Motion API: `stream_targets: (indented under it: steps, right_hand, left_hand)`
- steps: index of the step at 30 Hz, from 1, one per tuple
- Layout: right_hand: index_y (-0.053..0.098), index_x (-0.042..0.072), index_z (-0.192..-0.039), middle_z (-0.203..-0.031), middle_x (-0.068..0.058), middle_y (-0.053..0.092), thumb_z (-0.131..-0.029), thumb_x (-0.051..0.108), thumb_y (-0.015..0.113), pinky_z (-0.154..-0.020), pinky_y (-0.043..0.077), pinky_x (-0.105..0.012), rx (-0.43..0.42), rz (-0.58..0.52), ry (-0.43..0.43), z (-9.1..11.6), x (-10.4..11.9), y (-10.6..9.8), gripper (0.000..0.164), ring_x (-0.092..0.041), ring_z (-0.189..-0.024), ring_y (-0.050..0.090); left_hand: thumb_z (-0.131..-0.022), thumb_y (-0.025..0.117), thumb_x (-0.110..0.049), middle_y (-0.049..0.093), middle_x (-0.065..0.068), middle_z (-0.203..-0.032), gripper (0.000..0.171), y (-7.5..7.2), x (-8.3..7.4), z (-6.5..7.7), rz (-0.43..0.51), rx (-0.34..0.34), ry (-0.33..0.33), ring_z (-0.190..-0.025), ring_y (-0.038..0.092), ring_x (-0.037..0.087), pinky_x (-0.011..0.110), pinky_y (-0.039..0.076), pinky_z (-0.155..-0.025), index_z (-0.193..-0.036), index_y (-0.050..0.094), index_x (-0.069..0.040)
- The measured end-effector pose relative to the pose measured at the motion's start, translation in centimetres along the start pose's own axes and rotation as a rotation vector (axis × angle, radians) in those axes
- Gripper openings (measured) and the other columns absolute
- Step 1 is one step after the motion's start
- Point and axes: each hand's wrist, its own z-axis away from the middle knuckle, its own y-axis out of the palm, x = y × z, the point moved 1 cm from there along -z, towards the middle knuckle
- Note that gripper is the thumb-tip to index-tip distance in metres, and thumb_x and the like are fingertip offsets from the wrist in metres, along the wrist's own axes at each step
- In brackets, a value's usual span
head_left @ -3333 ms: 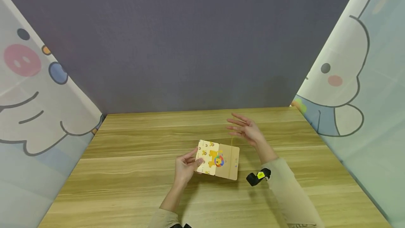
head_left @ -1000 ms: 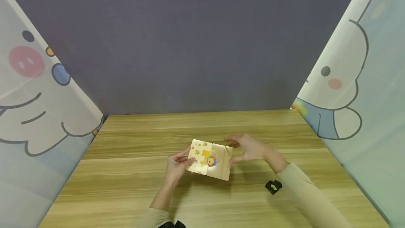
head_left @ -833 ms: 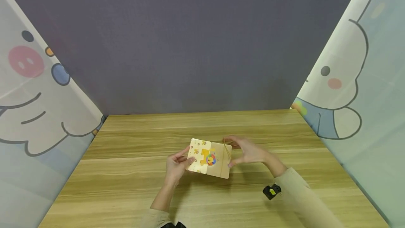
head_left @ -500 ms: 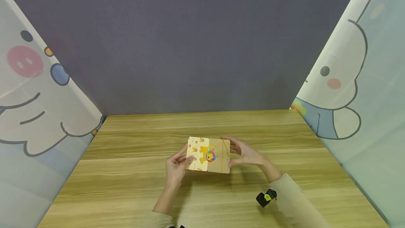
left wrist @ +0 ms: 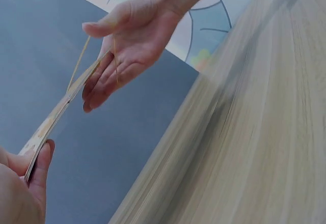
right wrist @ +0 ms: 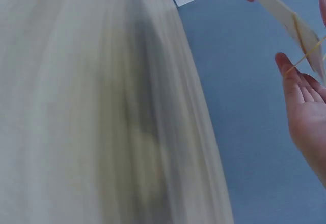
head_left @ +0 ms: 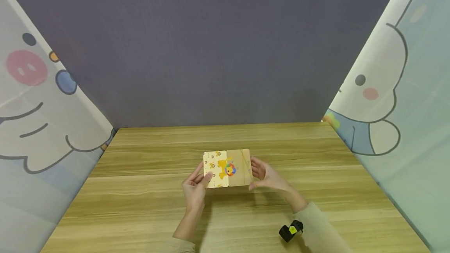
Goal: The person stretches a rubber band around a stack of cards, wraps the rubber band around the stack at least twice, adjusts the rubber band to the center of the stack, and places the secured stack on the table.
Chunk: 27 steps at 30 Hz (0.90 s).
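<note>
A small notebook (head_left: 237,177) with a cartoon lion on its cream and tan cover is held above the table. My left hand (head_left: 195,190) pinches its left edge, thumb on the cover and fingers behind. My right hand (head_left: 268,177) is beside the notebook's right edge, thumb and fingers spread apart. In the left wrist view a thin yellow elastic band (left wrist: 78,63) runs from the notebook to the right thumb and past the fingers, drawn away from the cover. The right wrist view shows the notebook (right wrist: 280,10) tilted, with the right hand (right wrist: 308,109) below it.
The wood-grain table (head_left: 147,190) extends below both hands. A dark grey panel (head_left: 218,50) stands behind it, with cartoon-printed curtains (head_left: 45,128) at the sides. A black wrist camera (head_left: 291,231) sits by the right sleeve.
The right hand came down from above the notebook to its right edge, and the band now reaches its thumb. The notebook moved left and turned nearly level, still in the left hand.
</note>
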Motion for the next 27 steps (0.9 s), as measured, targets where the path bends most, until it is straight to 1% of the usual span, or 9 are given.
stream_targets:
  steps: [6,10,11,15,16,18,21,24,27]
  right_hand:
    - [0.004,-0.009,-0.137,-0.140,-0.030,0.014,-0.070,0.005,0.073,-0.100,0.029,-0.024,-0.088,0.032,-0.007,0.5,-0.8,1.2,0.098,-0.024,-0.125,0.030]
    - [0.008,-0.010,-0.136,-0.138,-0.030,0.018,-0.071,0.002,0.072,-0.100,0.030,-0.025,-0.125,0.033,-0.105,0.7,-1.6,1.3,0.092,-0.015,-0.123,0.033]
    - [0.009,-0.011,-0.135,-0.137,-0.029,0.020,-0.071,0.001,0.072,-0.100,0.030,-0.025,-0.141,0.034,-0.132,0.8,-1.7,1.3,0.091,-0.014,-0.123,0.034]
    - [0.010,-0.015,-0.133,-0.138,-0.024,0.026,-0.070,-0.002,0.071,-0.098,0.033,-0.026,-0.202,0.043,-0.238,1.0,-2.2,1.3,0.089,-0.014,-0.122,0.035]
    - [0.010,-0.015,-0.133,-0.138,-0.023,0.027,-0.070,-0.004,0.070,-0.098,0.033,-0.026,-0.215,0.042,-0.255,1.1,-2.3,1.3,0.088,-0.014,-0.122,0.036]
    - [0.011,-0.016,-0.133,-0.135,-0.023,0.030,-0.070,-0.006,0.069,-0.097,0.035,-0.026,-0.244,0.043,-0.280,1.1,-2.4,1.4,0.086,-0.015,-0.120,0.038]
    - [0.014,-0.013,-0.134,-0.131,-0.023,0.035,-0.070,-0.008,0.069,-0.096,0.037,-0.028,-0.290,0.050,-0.288,1.1,-2.4,1.5,0.085,-0.017,-0.117,0.041]
    - [0.017,-0.012,-0.134,-0.129,-0.019,0.038,-0.071,-0.009,0.067,-0.093,0.039,-0.031,-0.344,0.064,-0.288,1.3,-2.6,1.5,0.081,-0.018,-0.114,0.044]
    - [0.018,-0.016,-0.130,-0.128,-0.016,0.040,-0.075,-0.013,0.061,-0.089,0.043,-0.033,-0.388,0.070,-0.311,1.7,-2.8,1.5,0.070,-0.021,-0.111,0.045]
  left_hand:
    - [-0.072,0.065,0.013,0.066,0.017,-0.076,0.044,0.2,0.0,0.2,-0.001,-0.025,-0.025,-0.056,0.061,0.010,0.011,0.043,-0.044,-0.115,0.055,0.005]
    - [-0.073,0.065,0.011,0.066,0.018,-0.078,0.044,0.2,0.0,0.4,-0.013,-0.027,-0.034,-0.047,0.054,0.005,0.009,0.040,-0.042,-0.114,0.055,0.005]
    - [-0.073,0.065,0.011,0.065,0.019,-0.079,0.044,0.3,0.0,0.4,-0.014,-0.024,-0.033,-0.046,0.054,0.004,0.009,0.041,-0.043,-0.115,0.055,0.005]
    - [-0.073,0.065,0.011,0.065,0.021,-0.080,0.044,0.3,0.1,0.6,-0.024,-0.009,-0.027,-0.035,0.037,0.000,0.008,0.031,-0.035,-0.115,0.055,0.005]
    - [-0.073,0.065,0.011,0.065,0.021,-0.081,0.044,0.3,0.1,0.6,-0.025,-0.004,-0.023,-0.035,0.036,0.000,0.008,0.030,-0.035,-0.115,0.054,0.005]
    - [-0.073,0.064,0.012,0.065,0.021,-0.080,0.044,0.4,0.1,0.7,-0.030,0.004,-0.018,-0.033,0.027,0.000,0.009,0.022,-0.032,-0.115,0.054,0.005]
    - [-0.073,0.064,0.011,0.066,0.017,-0.076,0.044,0.5,0.1,0.7,-0.040,0.011,-0.008,-0.033,0.030,0.000,0.008,0.023,-0.032,-0.116,0.054,0.005]
    - [-0.073,0.064,0.011,0.065,0.013,-0.070,0.045,0.5,0.1,0.6,-0.056,0.007,0.019,-0.033,0.030,-0.001,0.009,0.023,-0.031,-0.116,0.053,0.005]
    - [-0.073,0.064,0.011,0.065,0.016,-0.070,0.044,0.5,-0.1,0.3,-0.076,-0.002,0.052,-0.031,0.026,-0.001,0.009,0.022,-0.030,-0.116,0.053,0.004]
